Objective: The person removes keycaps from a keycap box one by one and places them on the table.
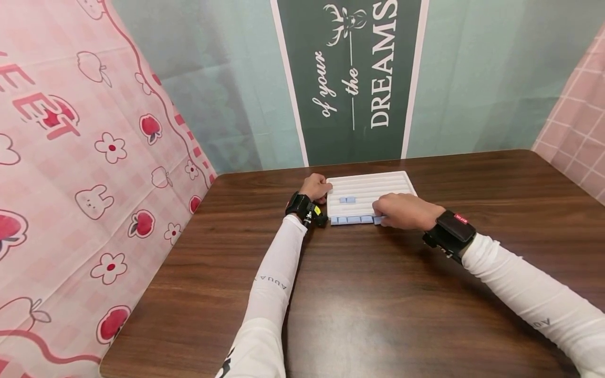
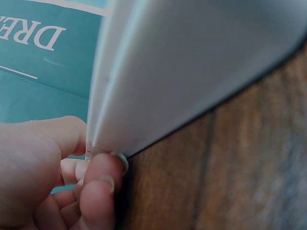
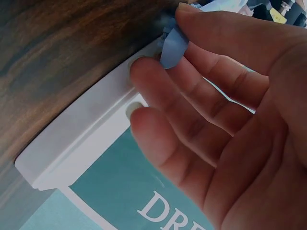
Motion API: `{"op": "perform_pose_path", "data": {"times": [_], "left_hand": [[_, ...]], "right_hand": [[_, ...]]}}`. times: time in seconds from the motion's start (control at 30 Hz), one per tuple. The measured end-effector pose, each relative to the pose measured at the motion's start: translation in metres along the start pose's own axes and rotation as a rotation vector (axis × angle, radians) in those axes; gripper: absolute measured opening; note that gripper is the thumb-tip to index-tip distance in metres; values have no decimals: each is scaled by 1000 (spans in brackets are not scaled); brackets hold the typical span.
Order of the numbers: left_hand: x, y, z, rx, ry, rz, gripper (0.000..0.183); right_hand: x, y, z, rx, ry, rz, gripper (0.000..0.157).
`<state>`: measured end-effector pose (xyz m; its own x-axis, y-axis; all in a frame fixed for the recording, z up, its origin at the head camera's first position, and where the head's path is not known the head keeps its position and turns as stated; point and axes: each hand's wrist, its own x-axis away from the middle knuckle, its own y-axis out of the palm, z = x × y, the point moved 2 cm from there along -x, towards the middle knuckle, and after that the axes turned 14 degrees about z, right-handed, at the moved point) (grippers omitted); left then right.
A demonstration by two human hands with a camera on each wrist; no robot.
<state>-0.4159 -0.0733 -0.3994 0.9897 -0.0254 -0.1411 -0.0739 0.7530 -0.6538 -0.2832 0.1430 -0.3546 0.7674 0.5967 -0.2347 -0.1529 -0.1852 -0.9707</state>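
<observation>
A white ridged tray (image 1: 371,185) lies toward the back of the table. My left hand (image 1: 315,187) grips its left edge; in the left wrist view the fingertips (image 2: 101,172) press against the tray's side wall. Along the tray's front edge runs a row of light blue keycaps (image 1: 352,220), and a pair of blue keycaps (image 1: 347,200) sits farther up among the ridges. At the right end of that front row, my right hand (image 1: 402,211) pinches a blue keycap (image 3: 173,48) between thumb and fingers. The tray's right front part is hidden behind this hand.
The brown wooden table (image 1: 368,299) extends around the tray on all sides. A green and teal curtain (image 1: 439,79) with white lettering hangs behind it. Pink patterned cloth (image 1: 94,178) borders the left side, and a pink checked cloth (image 1: 574,126) borders the right.
</observation>
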Motion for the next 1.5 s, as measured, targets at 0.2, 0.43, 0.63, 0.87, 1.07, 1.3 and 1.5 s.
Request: {"op": "perform_pose_path", "data": {"times": [0.2, 0.43, 0.63, 0.87, 1.07, 1.3, 1.5], "left_hand": [[2, -1, 0, 12, -21, -14, 28], [-5, 2, -3, -9, -29, -14, 26], [-8, 4, -5, -20, -32, -22, 26], [-1, 1, -2, 0, 1, -12, 26], [-5, 2, -4, -11, -8, -4, 26], [-9, 4, -6, -27, -23, -9, 26], [-11, 5, -7, -30, -33, -13, 25]], "right_hand": [[-1, 1, -1, -24, 0, 0, 7], [-3, 3, 0, -42, 7, 5, 8], [-4, 5, 2, -60, 25, -18, 9], [-5, 6, 3, -71, 28, -17, 10], [-3, 4, 3, -60, -2, 34, 12], [-4, 5, 3, -73, -3, 41, 11], [-4, 7, 3, -75, -7, 47, 11]]}}
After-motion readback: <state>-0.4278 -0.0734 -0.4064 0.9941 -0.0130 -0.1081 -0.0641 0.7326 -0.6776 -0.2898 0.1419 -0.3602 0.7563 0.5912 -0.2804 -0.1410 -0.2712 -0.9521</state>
